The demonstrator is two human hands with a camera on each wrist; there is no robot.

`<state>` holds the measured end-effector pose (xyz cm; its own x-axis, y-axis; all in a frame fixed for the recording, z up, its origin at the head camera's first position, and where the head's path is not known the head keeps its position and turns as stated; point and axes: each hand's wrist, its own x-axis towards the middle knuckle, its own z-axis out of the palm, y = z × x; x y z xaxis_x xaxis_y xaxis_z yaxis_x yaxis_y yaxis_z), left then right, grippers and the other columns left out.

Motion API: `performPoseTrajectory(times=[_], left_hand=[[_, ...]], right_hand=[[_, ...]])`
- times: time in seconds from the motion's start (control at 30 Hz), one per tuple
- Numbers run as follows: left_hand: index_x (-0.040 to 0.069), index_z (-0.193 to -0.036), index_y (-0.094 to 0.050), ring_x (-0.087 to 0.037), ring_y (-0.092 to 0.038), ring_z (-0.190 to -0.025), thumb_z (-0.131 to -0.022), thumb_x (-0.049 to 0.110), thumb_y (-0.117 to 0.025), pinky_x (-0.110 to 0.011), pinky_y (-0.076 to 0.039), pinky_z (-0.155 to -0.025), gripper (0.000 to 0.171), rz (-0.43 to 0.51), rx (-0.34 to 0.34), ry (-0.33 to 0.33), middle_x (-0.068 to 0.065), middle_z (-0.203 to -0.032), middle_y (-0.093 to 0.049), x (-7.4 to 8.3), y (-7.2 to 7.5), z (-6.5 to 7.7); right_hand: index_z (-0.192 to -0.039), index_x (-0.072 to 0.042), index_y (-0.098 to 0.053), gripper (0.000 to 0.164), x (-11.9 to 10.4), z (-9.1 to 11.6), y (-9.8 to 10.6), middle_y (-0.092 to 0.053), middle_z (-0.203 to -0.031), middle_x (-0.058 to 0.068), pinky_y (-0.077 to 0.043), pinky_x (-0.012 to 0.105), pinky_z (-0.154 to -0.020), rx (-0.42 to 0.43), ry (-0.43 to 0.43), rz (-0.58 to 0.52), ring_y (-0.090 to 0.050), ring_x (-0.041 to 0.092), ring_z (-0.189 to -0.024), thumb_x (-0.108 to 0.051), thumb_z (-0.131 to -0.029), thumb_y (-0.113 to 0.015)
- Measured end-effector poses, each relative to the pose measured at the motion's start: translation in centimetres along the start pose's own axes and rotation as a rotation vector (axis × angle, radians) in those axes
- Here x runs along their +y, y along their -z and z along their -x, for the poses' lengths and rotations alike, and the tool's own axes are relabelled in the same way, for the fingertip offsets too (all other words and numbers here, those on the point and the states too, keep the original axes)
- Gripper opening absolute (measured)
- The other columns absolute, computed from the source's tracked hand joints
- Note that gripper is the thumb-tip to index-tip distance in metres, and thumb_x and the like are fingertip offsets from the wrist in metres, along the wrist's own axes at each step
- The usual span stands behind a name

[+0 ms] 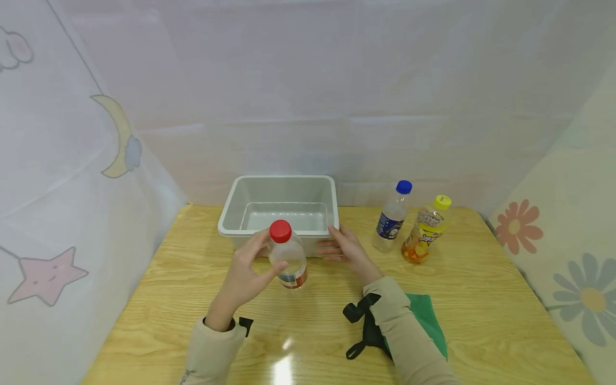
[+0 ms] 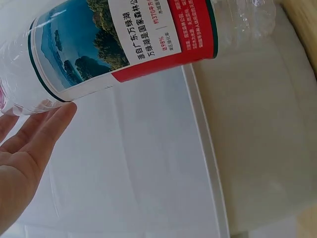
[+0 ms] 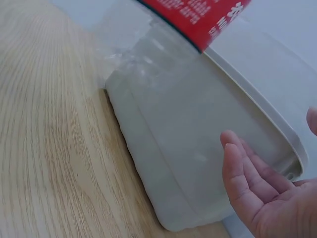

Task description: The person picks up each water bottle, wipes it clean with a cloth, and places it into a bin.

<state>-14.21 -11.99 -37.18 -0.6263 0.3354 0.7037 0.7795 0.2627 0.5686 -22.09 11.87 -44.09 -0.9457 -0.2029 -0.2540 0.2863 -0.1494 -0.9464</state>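
Note:
My left hand (image 1: 247, 272) holds a clear plastic bottle (image 1: 287, 254) with a red cap, its thumb on the near side and its fingers on the far side. The left wrist view shows fingertips at the shoulder of this bottle (image 2: 124, 39), above a lake-picture label; the thumb is hidden there. Behind the bottle stands a light grey plastic bin (image 1: 281, 233). At the bin's front right corner is my right hand (image 1: 348, 248), its fingers extended along the outer wall. In the right wrist view that hand (image 3: 270, 193) grips nothing; whether it touches the bin, I cannot tell.
Right of the bin stand a blue-capped bottle (image 1: 391, 224) and a yellow-capped bottle (image 1: 425, 232) with some orange contents. A green cloth (image 1: 428, 318) with black straps lies partly under the right forearm. The wooden table (image 1: 173, 299) meets hanging fabric at the back and sides.

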Motion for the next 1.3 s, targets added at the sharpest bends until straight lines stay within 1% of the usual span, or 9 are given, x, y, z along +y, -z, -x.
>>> performPoseTrajectory(times=[0.2,0.37,0.47,0.6,0.67,0.73,0.87,1.1,1.3], left_hand=[[-0.002,-0.125,-0.048,-0.023,-0.052,-0.109,-0.076,0.003,-0.072,-0.036,-0.050,-0.084,0.055,0.023,0.003,-0.032,-0.015,-0.118,-0.054,0.2,1.3,-1.3],[-0.003,-0.125,-0.048,-0.020,-0.051,-0.110,-0.075,0.001,-0.073,-0.035,-0.049,-0.085,0.056,0.027,0.006,-0.044,-0.016,-0.116,-0.055,0.3,2.1,-2.4],[-0.005,-0.122,-0.050,-0.020,-0.053,-0.107,-0.080,0.016,-0.071,-0.035,-0.050,-0.084,0.051,0.017,0.021,-0.062,-0.016,-0.112,-0.056,0.5,2.6,-3.2],[-0.007,-0.119,-0.051,-0.020,-0.054,-0.106,-0.084,0.034,-0.065,-0.034,-0.050,-0.083,0.056,0.002,0.048,-0.088,-0.017,-0.111,-0.057,0.7,3.2,-4.4],[-0.007,-0.119,-0.052,-0.021,-0.055,-0.105,-0.083,0.029,-0.068,-0.033,-0.051,-0.082,0.053,-0.007,0.059,-0.090,-0.016,-0.111,-0.057,0.7,3.7,-4.9],[-0.007,-0.118,-0.052,-0.023,-0.055,-0.103,-0.079,0.016,-0.072,-0.033,-0.051,-0.082,0.049,-0.011,0.066,-0.083,-0.016,-0.112,-0.057,0.6,4.2,-5.4],[-0.007,-0.119,-0.051,-0.027,-0.056,-0.100,-0.070,-0.006,-0.073,-0.035,-0.051,-0.081,0.054,-0.047,0.074,-0.058,-0.018,-0.111,-0.058,0.2,5.1,-6.4],[-0.006,-0.122,-0.049,-0.026,-0.056,-0.099,-0.073,-0.003,-0.072,-0.037,-0.052,-0.080,0.054,-0.100,0.085,0.005,-0.018,-0.107,-0.059,-0.3,6.1,-8.1],[-0.006,-0.124,-0.048,-0.027,-0.056,-0.098,-0.075,0.000,-0.072,-0.040,-0.051,-0.080,0.055,-0.137,0.118,0.041,-0.019,-0.108,-0.058,-1.4,6.5,-9.3]], right_hand=[[-0.132,-0.005,-0.035,0.053,0.2,-0.3,-0.7,-0.058,-0.109,0.029,-0.055,0.034,-0.064,0.022,0.007,-0.052,-0.067,0.021,-0.074,-0.042,-0.094,-0.044],[-0.132,-0.006,-0.035,0.049,0.4,-0.4,-0.8,-0.061,-0.104,0.026,-0.055,0.033,-0.062,0.043,0.003,-0.085,-0.067,0.019,-0.071,-0.038,-0.095,-0.045],[-0.133,-0.005,-0.034,0.049,0.6,-0.6,-0.8,-0.063,-0.102,0.024,-0.056,0.033,-0.063,0.050,0.001,-0.086,-0.067,0.019,-0.071,-0.034,-0.095,-0.046],[-0.133,-0.007,-0.034,0.048,0.8,-0.8,-0.8,-0.064,-0.099,0.023,-0.055,0.032,-0.061,0.064,-0.005,-0.091,-0.067,0.019,-0.070,-0.032,-0.095,-0.048],[-0.133,-0.007,-0.034,0.047,0.9,-0.8,-0.8,-0.065,-0.097,0.021,-0.055,0.032,-0.060,0.066,-0.004,-0.093,-0.067,0.019,-0.069,-0.031,-0.095,-0.048],[-0.133,-0.007,-0.034,0.047,0.8,-0.8,-0.9,-0.066,-0.094,0.019,-0.055,0.031,-0.058,0.069,-0.005,-0.101,-0.066,0.019,-0.069,-0.030,-0.095,-0.048],[-0.136,-0.009,-0.032,0.047,0.7,-0.7,-0.9,-0.066,-0.090,0.016,-0.055,0.029,-0.056,0.068,-0.013,-0.110,-0.066,0.019,-0.068,-0.028,-0.095,-0.048],[-0.135,-0.008,-0.032,0.049,0.7,-0.6,-0.9,-0.066,-0.093,0.019,-0.055,0.028,-0.056,0.065,-0.003,-0.103,-0.067,0.019,-0.069,-0.029,-0.095,-0.049],[-0.135,-0.008,-0.032,0.050,0.7,-0.5,-1.0,-0.064,-0.097,0.021,-0.055,0.029,-0.057,0.073,-0.005,-0.092,-0.067,0.020,-0.070,-0.029,-0.094,-0.050]])
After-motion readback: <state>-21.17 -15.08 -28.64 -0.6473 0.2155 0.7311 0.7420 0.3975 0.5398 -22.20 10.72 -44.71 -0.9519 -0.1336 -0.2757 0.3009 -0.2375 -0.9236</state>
